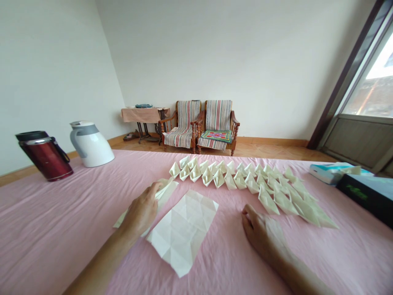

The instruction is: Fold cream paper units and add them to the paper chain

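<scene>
My left hand [144, 211] lies over pale folded paper [167, 194], its fingers bent and closed on the paper near the upper edge. Part of that paper is hidden under the hand. To the right lies a creased sheet of paper [186, 227], opened out, with a grid of triangular fold lines. My right hand [259, 227] rests on the cloth with its fingers curled in, and nothing shows in it. Beyond both hands stand rows of folded paper pieces [219, 179] with pointed tips; longer nested ones [302, 205] stretch to the right.
A pink cloth [221, 254] covers the table. At the left are a red flask [46, 157] and a white jug [95, 145]. A tissue pack [328, 172] and a black box [368, 196] sit at the right. Two wooden chairs [215, 119] stand by the far wall.
</scene>
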The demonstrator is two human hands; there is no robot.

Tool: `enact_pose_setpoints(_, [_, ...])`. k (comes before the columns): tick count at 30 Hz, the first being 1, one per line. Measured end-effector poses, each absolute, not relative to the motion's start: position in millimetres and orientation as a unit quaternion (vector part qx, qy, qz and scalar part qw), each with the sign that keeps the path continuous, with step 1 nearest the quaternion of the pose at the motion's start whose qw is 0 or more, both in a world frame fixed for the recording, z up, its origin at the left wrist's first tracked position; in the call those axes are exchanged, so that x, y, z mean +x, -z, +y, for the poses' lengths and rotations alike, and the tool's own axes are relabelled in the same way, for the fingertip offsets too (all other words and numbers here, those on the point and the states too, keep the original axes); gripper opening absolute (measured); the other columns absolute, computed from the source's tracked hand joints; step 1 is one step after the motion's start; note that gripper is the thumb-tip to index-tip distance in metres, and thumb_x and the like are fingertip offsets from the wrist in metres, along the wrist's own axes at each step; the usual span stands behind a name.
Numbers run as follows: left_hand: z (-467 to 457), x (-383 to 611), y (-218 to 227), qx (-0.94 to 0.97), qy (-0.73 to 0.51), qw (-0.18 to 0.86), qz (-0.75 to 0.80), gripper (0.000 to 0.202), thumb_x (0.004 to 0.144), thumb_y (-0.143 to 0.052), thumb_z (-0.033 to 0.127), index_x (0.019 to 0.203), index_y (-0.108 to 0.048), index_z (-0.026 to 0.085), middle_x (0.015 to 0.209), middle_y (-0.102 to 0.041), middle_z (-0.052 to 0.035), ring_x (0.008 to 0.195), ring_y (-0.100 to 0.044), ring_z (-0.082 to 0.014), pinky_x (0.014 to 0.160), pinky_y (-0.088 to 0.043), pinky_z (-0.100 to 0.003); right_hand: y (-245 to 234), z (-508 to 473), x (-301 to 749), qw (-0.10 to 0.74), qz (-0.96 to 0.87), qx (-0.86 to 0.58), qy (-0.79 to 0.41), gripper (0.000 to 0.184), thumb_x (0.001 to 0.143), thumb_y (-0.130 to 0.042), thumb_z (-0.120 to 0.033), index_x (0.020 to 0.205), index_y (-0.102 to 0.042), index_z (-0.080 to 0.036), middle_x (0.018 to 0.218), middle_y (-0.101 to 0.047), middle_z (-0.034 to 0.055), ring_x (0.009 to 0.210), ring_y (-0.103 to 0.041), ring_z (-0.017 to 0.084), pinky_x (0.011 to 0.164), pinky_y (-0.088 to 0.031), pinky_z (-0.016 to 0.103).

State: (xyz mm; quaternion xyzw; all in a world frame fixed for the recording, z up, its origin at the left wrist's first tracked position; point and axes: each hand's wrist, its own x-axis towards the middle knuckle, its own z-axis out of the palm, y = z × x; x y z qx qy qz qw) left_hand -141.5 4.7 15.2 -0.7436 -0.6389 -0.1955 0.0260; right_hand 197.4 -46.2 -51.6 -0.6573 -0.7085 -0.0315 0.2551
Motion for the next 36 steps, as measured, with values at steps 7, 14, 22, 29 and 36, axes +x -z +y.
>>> enact_pose_setpoints(7, [6.2, -145.6, -11.2, -0.742, 0.215, 0.031, -0.635, 0.05, 0.085, -0.034, 0.005, 0.13, -0.041, 0.025, 0.128, -0.058, -0.007, 0.107, -0.063, -0.0225, 0.086, -0.047, -0.031, 53.2, -46.3, 197.0, 0.258, -0.708, -0.657, 0.025, 0.016, 0.09, -0.032, -0.021, 0.083, -0.047, -0.022, 0.056, -0.06, 0.0002, 0.053, -0.06, 0.017, 0.049, -0.021, 0.026])
enact_pose_setpoints(14, [3.8, -140.4, -14.3, -0.77, 0.208, 0.023, -0.602, 0.049, 0.087, -0.051, 0.028, 0.134, -0.042, 0.016, 0.123, -0.06, -0.0149, 0.108, -0.06, -0.0299, 0.087, -0.047, -0.041, 53.2, -45.9, 198.0, 0.256, -0.711, -0.655, 0.022, 0.017, 0.09, -0.031, -0.021, 0.082, -0.046, -0.021, 0.055, -0.059, 0.0002, 0.052, -0.059, 0.017, 0.049, -0.023, 0.026])
enact_pose_setpoints(22, [-31.1, -125.6, -36.8, -0.919, 0.069, -0.179, -0.345, 0.068, 0.062, -0.078, 0.038, 0.125, -0.055, 0.029, 0.13, -0.057, -0.0045, 0.122, -0.05, -0.0294, 0.109, -0.032, -0.046, 51.6, -47.0, 197.6, 0.266, -0.711, -0.65, 0.023, 0.019, 0.09, -0.031, -0.023, 0.081, -0.047, -0.021, 0.056, -0.061, 0.0015, 0.052, -0.06, 0.018, 0.049, -0.024, 0.026])
enact_pose_setpoints(29, [-51.0, -122.3, -24.2, -0.902, 0.04, -0.154, -0.4, 0.079, 0.058, -0.055, 0.006, 0.133, -0.051, 0.029, 0.143, -0.049, -0.0029, 0.134, -0.041, -0.0286, 0.113, -0.031, -0.047, 48.5, -47.1, 197.6, 0.277, -0.715, -0.641, 0.02, 0.02, 0.089, -0.031, -0.021, 0.081, -0.049, -0.02, 0.055, -0.059, 0.001, 0.05, -0.058, 0.018, 0.049, -0.026, 0.026])
enact_pose_setpoints(36, [-41.2, -101.0, -23.5, -0.913, 0.103, -0.103, -0.381, 0.042, 0.08, -0.045, 0.003, 0.106, -0.069, 0.025, 0.111, -0.069, -0.0054, 0.108, -0.062, -0.025, 0.097, -0.045, -0.04, 32.8, -67.2, 184.0, 0.298, -0.753, -0.587, 0.015, 0.019, 0.085, -0.042, -0.021, 0.097, -0.057, -0.018, 0.074, -0.063, 0.0048, 0.063, -0.059, 0.019, 0.058, -0.04, 0.028])
